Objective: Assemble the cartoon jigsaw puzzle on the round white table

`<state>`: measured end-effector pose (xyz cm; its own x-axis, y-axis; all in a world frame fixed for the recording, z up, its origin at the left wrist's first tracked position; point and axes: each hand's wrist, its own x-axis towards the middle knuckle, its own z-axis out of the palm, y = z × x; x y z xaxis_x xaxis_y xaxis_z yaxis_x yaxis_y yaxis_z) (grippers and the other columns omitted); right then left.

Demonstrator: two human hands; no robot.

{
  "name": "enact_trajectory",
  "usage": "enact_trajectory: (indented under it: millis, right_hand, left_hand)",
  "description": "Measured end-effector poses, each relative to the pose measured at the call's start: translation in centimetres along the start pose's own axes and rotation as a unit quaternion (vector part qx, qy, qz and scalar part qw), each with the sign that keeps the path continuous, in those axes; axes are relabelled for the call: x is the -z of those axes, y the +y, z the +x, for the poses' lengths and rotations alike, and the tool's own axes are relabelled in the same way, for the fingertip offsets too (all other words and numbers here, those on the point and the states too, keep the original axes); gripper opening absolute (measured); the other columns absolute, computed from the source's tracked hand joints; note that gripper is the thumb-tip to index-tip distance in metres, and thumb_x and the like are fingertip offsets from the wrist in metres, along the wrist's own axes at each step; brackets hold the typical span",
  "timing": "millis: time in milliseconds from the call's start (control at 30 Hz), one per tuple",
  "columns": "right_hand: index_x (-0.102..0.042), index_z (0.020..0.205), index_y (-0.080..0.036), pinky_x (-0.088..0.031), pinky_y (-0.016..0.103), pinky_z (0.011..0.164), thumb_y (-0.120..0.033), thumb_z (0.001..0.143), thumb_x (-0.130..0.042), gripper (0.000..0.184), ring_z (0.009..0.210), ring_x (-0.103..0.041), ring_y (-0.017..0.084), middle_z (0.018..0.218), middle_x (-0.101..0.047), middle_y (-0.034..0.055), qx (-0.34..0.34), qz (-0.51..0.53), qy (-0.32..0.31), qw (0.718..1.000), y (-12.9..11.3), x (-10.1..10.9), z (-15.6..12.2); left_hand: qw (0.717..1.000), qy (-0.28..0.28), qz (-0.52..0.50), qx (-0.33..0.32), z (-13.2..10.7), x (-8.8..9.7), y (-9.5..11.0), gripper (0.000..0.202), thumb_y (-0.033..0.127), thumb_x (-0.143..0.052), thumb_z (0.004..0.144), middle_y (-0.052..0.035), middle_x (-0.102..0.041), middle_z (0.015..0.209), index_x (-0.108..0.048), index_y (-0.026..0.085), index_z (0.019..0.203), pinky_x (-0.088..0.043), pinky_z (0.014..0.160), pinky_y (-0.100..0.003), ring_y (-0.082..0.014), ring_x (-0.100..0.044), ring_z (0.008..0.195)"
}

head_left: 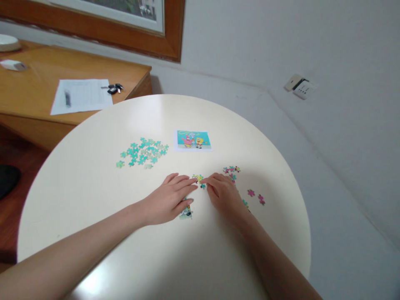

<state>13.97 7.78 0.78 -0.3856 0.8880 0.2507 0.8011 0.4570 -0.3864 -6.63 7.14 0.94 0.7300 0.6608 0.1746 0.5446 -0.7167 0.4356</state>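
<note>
Small yellow jigsaw pieces point(197, 178) lie in the middle of the round table, with a teal jigsaw piece point(203, 186) just below them. My left hand point(170, 199) lies flat with its fingers stretched out, the fingertips touching the yellow pieces from the left. Under its thumb is a joined patch of jigsaw pieces point(186, 214), partly covered. From the right, my right hand point(225, 197) rests its extended index fingertip on the edge of the yellow pieces; its thumb stands apart and the other fingers are curled, partly hidden. Nothing shows gripped in either hand.
A pile of teal and green jigsaw pieces point(143, 152) lies at the left. Beyond my hands is a cartoon picture card point(193, 141). Pink jigsaw pieces point(251, 193) are scattered at the right. A wooden desk point(93, 62) holds paper point(84, 98) and keys point(114, 88).
</note>
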Motion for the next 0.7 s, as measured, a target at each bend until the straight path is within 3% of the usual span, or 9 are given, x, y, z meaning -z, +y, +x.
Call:
enact_trajectory:
  millis: [133, 367, 600, 700]
  right_hand:
    - [-0.067, 0.088, -0.020, -0.042, 0.030, 0.073, -0.008, 0.081, -0.043, 0.027, 0.077, -0.056, 0.017, 0.081, -0.063, 0.0057, -0.004, 0.011, 0.045, 0.999, -0.16, 0.11, 0.08]
    - [-0.068, 0.079, -0.022, -0.040, 0.029, 0.073, -0.003, 0.079, -0.042, 0.032, 0.076, -0.056, 0.015, 0.078, -0.063, 0.0030, -0.004, 0.016, 0.011, 1.000, 0.32, -0.19, 0.04]
    - [-0.063, 0.099, -0.021, -0.041, 0.032, 0.080, -0.009, 0.084, -0.039, 0.031, 0.086, -0.056, 0.019, 0.090, -0.063, 0.0067, -0.016, 0.010, 0.063, 0.998, -0.39, 0.20, 0.18]
    - [-0.066, 0.094, -0.022, -0.040, 0.034, 0.081, -0.007, 0.081, -0.040, 0.033, 0.087, -0.054, 0.019, 0.091, -0.061, 0.0065, -0.016, -0.007, 0.055, 0.998, -0.20, 0.02, 0.06]
  left_hand:
    - [1.000, -0.002, 0.003, 0.007, -0.02, -0.05, -0.04, 0.037, 0.032, -0.038, 0.091, -0.0102, -0.049, 0.133, -0.049, 0.020, 0.124, -0.027, 0.103, -0.046, -0.0239, -0.042, 0.122]
    - [1.000, -0.003, 0.005, 0.004, 0.07, -0.04, -0.01, 0.037, 0.032, -0.038, 0.091, -0.0108, -0.049, 0.134, -0.050, 0.019, 0.124, -0.028, 0.103, -0.047, -0.0241, -0.042, 0.122]
    - [1.000, -0.004, 0.003, 0.003, 0.08, 0.18, 0.16, 0.037, 0.032, -0.038, 0.091, -0.0106, -0.049, 0.134, -0.050, 0.019, 0.124, -0.028, 0.102, -0.047, -0.0243, -0.042, 0.122]
    - [1.000, -0.004, 0.001, 0.004, 0.09, 0.20, 0.14, 0.037, 0.031, -0.039, 0.091, -0.0106, -0.049, 0.133, -0.050, 0.020, 0.123, -0.028, 0.103, -0.047, -0.0244, -0.042, 0.122]
